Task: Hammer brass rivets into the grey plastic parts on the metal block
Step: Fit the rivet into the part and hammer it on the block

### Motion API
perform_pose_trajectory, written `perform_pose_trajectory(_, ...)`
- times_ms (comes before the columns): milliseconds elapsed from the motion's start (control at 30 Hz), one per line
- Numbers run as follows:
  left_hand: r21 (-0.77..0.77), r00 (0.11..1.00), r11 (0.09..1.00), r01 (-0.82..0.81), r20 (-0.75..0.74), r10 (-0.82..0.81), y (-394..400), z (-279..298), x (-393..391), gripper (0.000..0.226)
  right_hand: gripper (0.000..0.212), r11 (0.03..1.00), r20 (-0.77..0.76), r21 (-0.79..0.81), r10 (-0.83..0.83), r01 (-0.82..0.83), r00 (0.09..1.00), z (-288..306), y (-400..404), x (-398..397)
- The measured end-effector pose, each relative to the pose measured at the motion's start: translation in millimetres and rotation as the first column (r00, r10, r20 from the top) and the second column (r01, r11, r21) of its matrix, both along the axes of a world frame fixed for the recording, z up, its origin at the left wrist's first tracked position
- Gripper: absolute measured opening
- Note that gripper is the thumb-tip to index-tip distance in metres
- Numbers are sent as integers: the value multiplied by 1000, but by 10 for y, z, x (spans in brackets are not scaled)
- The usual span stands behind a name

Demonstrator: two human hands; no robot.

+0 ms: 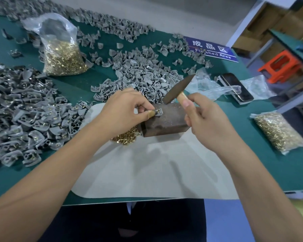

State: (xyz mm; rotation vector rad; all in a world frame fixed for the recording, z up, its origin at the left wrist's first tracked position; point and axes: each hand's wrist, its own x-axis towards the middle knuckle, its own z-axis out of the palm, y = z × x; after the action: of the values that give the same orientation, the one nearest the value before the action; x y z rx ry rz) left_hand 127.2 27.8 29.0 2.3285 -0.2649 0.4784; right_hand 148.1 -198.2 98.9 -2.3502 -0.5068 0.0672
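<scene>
Grey plastic part (158, 113) sits on the top of the metal block (166, 119), mid-frame, and the left hand (128, 109) pinches it there between thumb and curled fingers, one fingertip wrapped in tan tape. A small brass rivet (154, 111) pokes up at the part, right at those fingertips. The right hand (205, 117) is wrapped tight round the wooden handle of a hammer (177, 89); its dark, wedge-shaped steel head hangs tilted just above the block's far edge, just right of the part. The block is brown, blunt-cornered, its top speckled and worn. It stands on a pale sheet (156, 172) spread over the green counter (269, 163). Loose shiny rivets (128, 137) are heaped against the block's near-left corner, below the left hand. Matte curved grey shells lie in piles: one (140, 75) above the hands, another (21, 110) at the left edge. A clear bag of brass rivets (61, 48) stands upper left, a flatter one (278, 131) lies at right.
</scene>
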Motion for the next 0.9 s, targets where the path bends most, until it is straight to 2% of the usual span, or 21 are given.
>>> perform_pose_trajectory(67,-8,1000,1000,-5,-3,5,-3,-7,-1,5,33,1000,-18,6,5,-5,1000,-37,8,-40)
perform_pose_trajectory(200,1,1000,1000,4,-7,-4,0,13,-17,5,31,992,40,-124,-26,31,999,-48,-18,-81)
perform_pose_trajectory(367,23,1000,1000,2,1,-2,-12,44,-18,5,32,995,193,-41,-80,90,978,-65,16,-190)
perform_pose_trajectory(467,70,1000,998,1,31,-3,-19,58,-25,4,34,974,152,-224,-6,40,988,-111,91,-269)
perform_pose_trajectory(533,84,999,996,-12,37,9,-16,49,-30,4,35,960,149,-275,-7,48,989,-105,73,-248)
perform_pose_trajectory(633,83,999,996,-13,31,10,-14,48,-32,5,32,980,247,-153,-88,129,965,-80,50,-226)
perform_pose_trajectory(667,82,999,997,-13,30,10,-15,55,-32,5,31,981,248,-148,-87,127,965,-81,59,-222)
perform_pose_trajectory(767,84,999,996,-22,32,19,-20,73,-36,5,35,958,160,-279,-19,64,987,-75,84,-198)
perform_pose_trajectory(900,86,999,996,-23,37,19,-23,69,-38,6,34,977,232,-157,-103,142,967,-88,77,-179)
